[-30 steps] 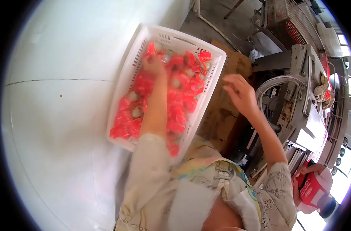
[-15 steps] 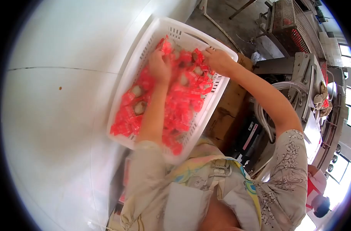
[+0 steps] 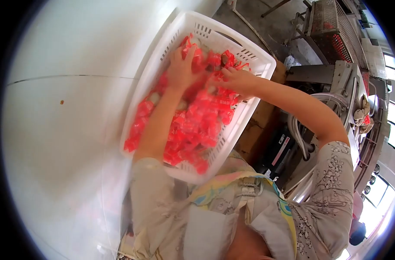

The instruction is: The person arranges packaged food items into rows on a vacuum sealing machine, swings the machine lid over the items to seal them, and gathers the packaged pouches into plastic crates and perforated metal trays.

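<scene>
A white plastic basket (image 3: 129,117) with slotted sides stands tilted in view beside the white surface. Many red wrappers (image 3: 202,117) with pale round items inside fill it. My left hand (image 3: 180,71) is in the upper left of the basket, its fingers apart against the red wrapped pieces. Across from it, my right hand (image 3: 238,81) reaches over the basket's right side, its spread fingers on the wrapped pieces near the middle. Parts of the fingertips are blurred or hidden among the wrappers.
The white surface (image 3: 67,130) spans the left. Cardboard (image 3: 254,130) lies right of the basket. Farther right are a metal frame with a coiled hose (image 3: 295,132) and a perforated metal bin (image 3: 332,32). Another person (image 3: 358,229) is partly visible at the lower right.
My right hand has come from outside the basket onto the wrapped pieces. My left hand has shifted slightly, with its fingers now spread. The basket appears farther right and higher in view.
</scene>
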Motion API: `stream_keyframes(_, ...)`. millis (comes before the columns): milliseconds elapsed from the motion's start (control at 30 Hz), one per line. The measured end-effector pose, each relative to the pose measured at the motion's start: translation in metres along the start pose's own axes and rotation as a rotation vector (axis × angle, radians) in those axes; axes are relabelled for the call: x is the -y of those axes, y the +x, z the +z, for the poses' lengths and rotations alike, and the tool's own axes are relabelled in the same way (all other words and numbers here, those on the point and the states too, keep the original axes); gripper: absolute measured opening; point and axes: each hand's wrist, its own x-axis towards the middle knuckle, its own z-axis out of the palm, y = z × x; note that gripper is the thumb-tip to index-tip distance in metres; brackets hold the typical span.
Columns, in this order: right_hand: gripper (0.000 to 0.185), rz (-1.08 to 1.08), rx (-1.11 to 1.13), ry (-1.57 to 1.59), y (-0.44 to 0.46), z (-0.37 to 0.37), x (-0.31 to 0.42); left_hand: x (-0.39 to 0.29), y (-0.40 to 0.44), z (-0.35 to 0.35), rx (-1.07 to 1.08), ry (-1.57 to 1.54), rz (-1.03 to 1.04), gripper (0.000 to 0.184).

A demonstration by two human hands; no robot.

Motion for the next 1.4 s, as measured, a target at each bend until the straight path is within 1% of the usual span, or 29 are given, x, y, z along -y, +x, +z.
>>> stream_keyframes(67,0.102,-0.075,-0.019,-0.103,0.012,0.011,-0.003,0.011,0.001,0.012,0.039,0.062,-0.013,0.071)
stream_keyframes(167,0.099,-0.203,-0.094,-0.302,0.02,0.029,0.012,0.009,0.006,0.013,0.066,0.116,-0.042,0.069)
stream_keyframes(267,0.073,-0.261,-0.1,-0.178,0.031,0.036,0.001,0.007,0.01,0.019,0.031,0.082,-0.049,0.058)
stream_keyframes(367,0.05,-0.319,-0.15,-0.181,0.036,0.051,-0.009,0.01,0.015,0.027,-0.007,0.04,0.023,0.04)
stream_keyframes(467,0.037,-0.276,-0.172,-0.138,0.037,0.049,-0.008,0.013,0.02,0.033,-0.047,0.0,0.017,0.025)
stream_keyframes(567,0.036,-0.101,-0.193,-0.013,0.026,0.037,-0.015,0.025,0.022,0.038,-0.193,-0.189,0.037,0.019)
stream_keyframes(667,0.028,0.073,-0.727,0.302,0.01,0.026,-0.028,0.015,0.023,0.008,-0.229,-0.208,-0.015,0.016)
stream_keyframes(767,0.019,0.258,-1.03,0.731,-0.001,0.011,-0.035,0.007,0.016,-0.011,-0.141,-0.149,-0.015,0.019)
stream_keyframes(867,0.012,0.417,-1.047,0.83,0.0,0.022,-0.033,-0.003,0.007,-0.03,-0.05,-0.135,0.029,0.022)
stream_keyframes(967,0.011,0.385,-1.108,0.87,0.005,0.023,-0.019,-0.012,-0.002,-0.033,0.065,-0.165,0.003,0.023)
stream_keyframes(1033,0.01,0.369,-1.161,0.873,0.007,0.017,-0.007,-0.008,-0.005,-0.023,0.077,-0.14,-0.047,0.024)
stream_keyframes(1167,0.006,0.377,-1.192,0.911,0.001,-0.016,0.006,0.007,-0.002,0.002,0.065,-0.15,-0.143,0.029)
stream_keyframes(1267,0.008,0.305,-1.33,0.921,-0.009,-0.053,0.014,-0.001,0.016,-0.009,0.309,-0.051,-0.226,0.031)
stream_keyframes(1367,0.01,0.331,-1.393,0.967,-0.014,-0.078,0.012,0.005,0.014,-0.001,0.189,-0.156,-0.1,0.032)
stream_keyframes(1400,0.011,0.34,-1.412,0.983,-0.016,-0.086,0.015,0.003,0.015,0.001,0.163,-0.251,-0.138,0.034)
